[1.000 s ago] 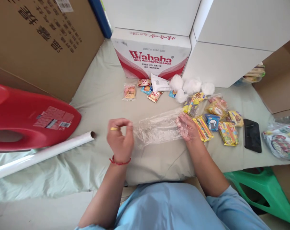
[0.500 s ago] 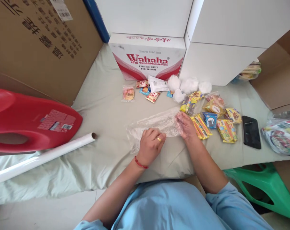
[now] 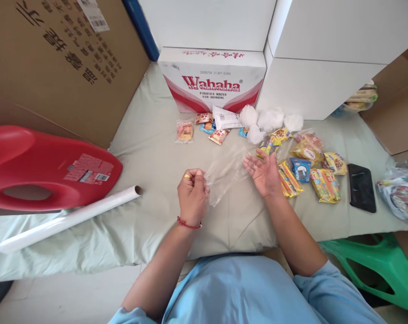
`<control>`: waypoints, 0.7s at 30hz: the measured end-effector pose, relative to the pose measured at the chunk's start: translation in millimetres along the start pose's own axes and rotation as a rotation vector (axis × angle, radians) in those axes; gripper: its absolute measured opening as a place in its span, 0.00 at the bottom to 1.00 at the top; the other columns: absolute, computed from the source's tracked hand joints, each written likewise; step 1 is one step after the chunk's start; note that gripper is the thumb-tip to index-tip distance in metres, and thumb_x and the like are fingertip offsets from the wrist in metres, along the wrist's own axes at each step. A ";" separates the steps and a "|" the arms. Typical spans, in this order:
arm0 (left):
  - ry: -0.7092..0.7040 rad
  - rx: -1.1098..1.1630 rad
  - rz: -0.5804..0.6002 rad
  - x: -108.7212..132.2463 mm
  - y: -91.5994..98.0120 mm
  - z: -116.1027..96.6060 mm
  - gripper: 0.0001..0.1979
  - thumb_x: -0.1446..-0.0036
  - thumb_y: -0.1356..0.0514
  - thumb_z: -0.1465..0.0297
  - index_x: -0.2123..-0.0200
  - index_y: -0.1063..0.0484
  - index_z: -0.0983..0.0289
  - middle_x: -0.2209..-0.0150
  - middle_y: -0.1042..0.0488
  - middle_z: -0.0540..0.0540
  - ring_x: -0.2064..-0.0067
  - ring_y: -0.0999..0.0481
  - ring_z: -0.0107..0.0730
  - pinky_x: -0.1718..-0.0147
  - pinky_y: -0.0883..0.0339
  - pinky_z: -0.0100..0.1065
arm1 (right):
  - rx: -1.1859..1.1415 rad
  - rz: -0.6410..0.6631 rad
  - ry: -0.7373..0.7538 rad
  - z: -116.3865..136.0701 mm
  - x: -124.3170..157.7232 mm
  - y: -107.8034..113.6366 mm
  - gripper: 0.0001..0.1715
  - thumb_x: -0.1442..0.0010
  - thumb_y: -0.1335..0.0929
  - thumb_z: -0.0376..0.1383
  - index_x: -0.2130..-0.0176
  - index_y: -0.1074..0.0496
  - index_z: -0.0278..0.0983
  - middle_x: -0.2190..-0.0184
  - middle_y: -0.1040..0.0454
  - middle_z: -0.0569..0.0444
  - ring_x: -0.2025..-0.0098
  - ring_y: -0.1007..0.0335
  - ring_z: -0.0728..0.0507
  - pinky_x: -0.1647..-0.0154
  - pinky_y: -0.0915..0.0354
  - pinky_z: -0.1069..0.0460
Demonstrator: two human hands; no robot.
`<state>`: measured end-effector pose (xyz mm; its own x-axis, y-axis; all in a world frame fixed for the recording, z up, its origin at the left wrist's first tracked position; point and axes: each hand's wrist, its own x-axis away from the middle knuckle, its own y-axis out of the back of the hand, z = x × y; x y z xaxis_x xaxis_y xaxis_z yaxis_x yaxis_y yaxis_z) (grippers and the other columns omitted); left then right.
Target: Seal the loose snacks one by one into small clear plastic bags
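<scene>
Between my hands a clear plastic bag (image 3: 226,173) hangs just over the green cloth, see-through and wrinkled. My left hand (image 3: 193,191), with a ring and a red cord bracelet, is closed and pinches the bag's left edge. Palm up, my right hand (image 3: 263,173) has its fingers spread at the bag's right end; whether they touch the film is hard to see. Just right of that hand lie a yellow snack pack (image 3: 290,178) and a blue packet (image 3: 300,169). Another yellow packet (image 3: 270,145) sits behind its fingertips.
White cotton-like balls (image 3: 270,120) and small packets (image 3: 219,136) lie before a Wahaha box (image 3: 213,83). A phone (image 3: 362,187) is at right, above a green stool (image 3: 375,270). Leftward are a white tube (image 3: 72,218), a red jug (image 3: 55,168) and a cardboard box (image 3: 72,58).
My left hand has moved left and turned upright, drawing the bag out. My right hand has opened, palm up, where it was closed on the bag. The view has shifted slightly.
</scene>
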<state>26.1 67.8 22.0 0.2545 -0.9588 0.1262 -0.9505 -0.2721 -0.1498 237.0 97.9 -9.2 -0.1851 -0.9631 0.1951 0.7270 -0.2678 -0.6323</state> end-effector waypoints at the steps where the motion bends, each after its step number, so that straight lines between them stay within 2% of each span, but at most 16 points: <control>1: -0.007 0.065 -0.051 -2.1 -1.8 -2.6 0.19 0.41 0.32 0.52 0.66 0.32 0.60 0.77 0.37 0.43 0.80 0.41 0.20 0.83 0.46 0.25 | 0.043 0.027 0.033 -4.1 3.6 -3.0 0.38 0.46 0.26 0.64 0.48 0.30 0.43 0.59 0.19 0.51 0.54 0.19 0.43 0.50 0.22 0.46; 3: -0.021 0.161 -0.104 -3.6 -6.4 -6.4 0.21 0.45 0.30 0.52 0.68 0.33 0.60 0.75 0.37 0.43 0.79 0.41 0.18 0.83 0.46 0.24 | 0.165 0.083 0.082 -14.5 11.7 -7.9 0.45 0.48 0.24 0.62 0.41 0.35 0.46 0.57 0.19 0.52 0.54 0.19 0.43 0.51 0.22 0.46; 6: -0.002 0.264 -0.118 -0.4 -13.9 -7.7 0.23 0.47 0.28 0.51 0.68 0.35 0.60 0.73 0.36 0.44 0.79 0.42 0.16 0.84 0.47 0.23 | 0.387 0.159 0.099 -29.6 22.4 -10.8 0.54 0.49 0.21 0.57 0.33 0.43 0.48 0.54 0.22 0.53 0.58 0.20 0.44 0.62 0.22 0.50; 8: 0.005 0.314 -0.128 2.6 -17.8 -7.2 0.24 0.48 0.28 0.51 0.68 0.35 0.60 0.74 0.37 0.43 0.79 0.43 0.16 0.84 0.47 0.22 | 0.518 0.152 0.137 -34.1 26.9 -9.9 0.52 0.45 0.23 0.56 0.31 0.45 0.47 0.56 0.23 0.53 0.64 0.21 0.46 0.70 0.25 0.53; 11: -0.018 0.362 -0.169 5.6 -21.9 -7.0 0.24 0.48 0.28 0.51 0.67 0.35 0.60 0.76 0.39 0.41 0.80 0.42 0.15 0.84 0.47 0.21 | 0.689 0.102 0.194 -31.6 31.0 -7.8 0.42 0.37 0.30 0.57 0.33 0.41 0.43 0.65 0.26 0.57 0.71 0.26 0.48 0.77 0.31 0.55; 12: -0.028 0.375 -0.183 6.4 -23.5 -7.2 0.24 0.48 0.27 0.51 0.67 0.35 0.60 0.76 0.38 0.41 0.80 0.42 0.15 0.84 0.47 0.21 | 0.728 0.119 0.176 -30.1 32.3 -8.0 0.41 0.35 0.32 0.58 0.33 0.40 0.41 0.68 0.26 0.57 0.71 0.26 0.47 0.77 0.31 0.55; 14: -0.032 0.399 -0.186 8.2 -27.5 -7.2 0.24 0.48 0.27 0.52 0.67 0.35 0.61 0.76 0.38 0.41 0.81 0.42 0.15 0.84 0.47 0.21 | 0.751 0.234 0.088 -28.9 35.6 -10.4 0.41 0.34 0.34 0.59 0.33 0.40 0.40 0.67 0.25 0.56 0.68 0.24 0.45 0.71 0.28 0.52; 17: -0.011 0.431 -0.152 9.6 -32.9 -5.2 0.23 0.48 0.27 0.53 0.67 0.34 0.61 0.77 0.37 0.41 0.82 0.42 0.15 0.84 0.45 0.21 | 0.659 0.387 -0.008 -31.6 39.3 -16.9 0.43 0.39 0.28 0.57 0.34 0.40 0.42 0.60 0.22 0.52 0.60 0.23 0.43 0.58 0.26 0.48; 19: 0.012 0.451 -0.146 5.9 -31.6 -2.8 0.22 0.48 0.26 0.55 0.67 0.34 0.61 0.77 0.37 0.40 0.82 0.41 0.14 0.84 0.45 0.21 | 0.583 0.343 0.027 -31.7 38.3 -19.3 0.39 0.41 0.26 0.52 0.38 0.37 0.42 0.63 0.24 0.55 0.61 0.24 0.45 0.56 0.28 0.49; 21: 0.062 0.458 -0.153 -3.8 -23.5 -0.5 0.21 0.48 0.26 0.59 0.68 0.34 0.62 0.77 0.36 0.41 0.83 0.42 0.14 0.85 0.48 0.21 | 0.515 0.225 0.074 -27.0 33.6 -18.3 0.32 0.41 0.25 0.49 0.44 0.34 0.42 0.67 0.27 0.60 0.65 0.27 0.48 0.60 0.28 0.51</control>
<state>47.4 77.9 25.5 0.3609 -0.9021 0.2366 -0.7233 -0.4309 -0.5397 199.6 69.8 -11.3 -0.0210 -0.9992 0.0334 0.9791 -0.0273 -0.2014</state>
